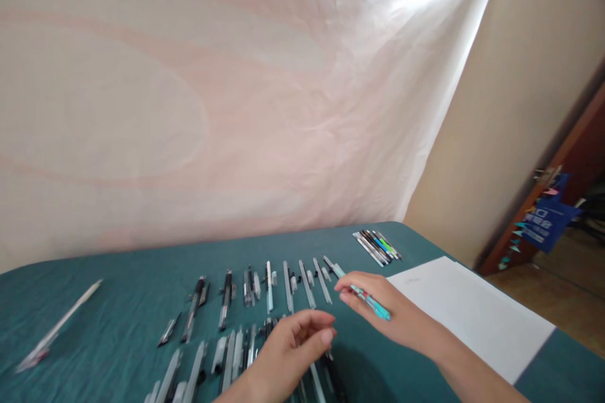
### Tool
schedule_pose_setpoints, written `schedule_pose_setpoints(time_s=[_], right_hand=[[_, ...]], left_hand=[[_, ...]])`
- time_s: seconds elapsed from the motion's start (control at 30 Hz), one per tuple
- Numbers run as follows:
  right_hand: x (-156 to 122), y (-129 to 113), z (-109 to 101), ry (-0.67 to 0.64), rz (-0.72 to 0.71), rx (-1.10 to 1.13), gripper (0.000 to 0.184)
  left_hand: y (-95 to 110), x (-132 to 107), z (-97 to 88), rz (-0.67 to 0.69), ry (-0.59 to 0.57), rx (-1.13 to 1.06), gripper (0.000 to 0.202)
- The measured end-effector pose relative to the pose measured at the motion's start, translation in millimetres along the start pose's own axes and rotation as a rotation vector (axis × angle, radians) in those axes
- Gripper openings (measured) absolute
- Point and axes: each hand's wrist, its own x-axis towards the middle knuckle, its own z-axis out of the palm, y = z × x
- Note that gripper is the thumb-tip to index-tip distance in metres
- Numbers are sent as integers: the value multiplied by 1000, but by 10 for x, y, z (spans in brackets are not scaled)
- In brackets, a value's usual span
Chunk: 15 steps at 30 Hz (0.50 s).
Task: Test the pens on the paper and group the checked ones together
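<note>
Pens laid out on the teal cloth.

My right hand (378,310) grips a teal pen (366,296), its tip over the far row of pens (269,283). My left hand (288,346) hangs loosely curled and empty above the near row (227,356). White paper (472,312) lies just right; a small pen bundle (378,245) sits beyond.

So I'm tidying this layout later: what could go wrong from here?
The right hand holds a teal pen loosely across its fingers, so it might slip onto the pen rows. The left hand hovers over the near row and could knock those pens askew.
</note>
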Motion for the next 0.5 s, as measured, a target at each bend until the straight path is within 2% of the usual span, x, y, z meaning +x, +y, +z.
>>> schedule_pose_setpoints(time_s=[0.03, 0.1, 0.17, 0.23, 0.33, 0.4, 0.5], right_hand=[[-58, 95, -6, -22, 46, -71, 17], [-232, 307, 40, -46, 159, -232, 31], [-464, 524, 115, -66, 254, -393, 45], [-713, 725, 156, -76, 325, -587, 56], [-1039, 973, 108, -90, 437, -814, 63], [-1193, 1093, 36, -78, 510, -865, 63], [-1323, 1165, -48, 2, 547, -769, 50]], left_hand=[[4, -14, 2, 39, -8, 168, 29], [19, -40, -1, 126, -50, 448, 27], [36, -59, -8, 170, -119, 598, 28], [43, -69, -9, 180, -156, 653, 30], [24, -73, 4, 193, -152, 690, 29], [3, -72, 15, 210, -140, 707, 28], [-8, -70, 22, 225, -139, 716, 27]])
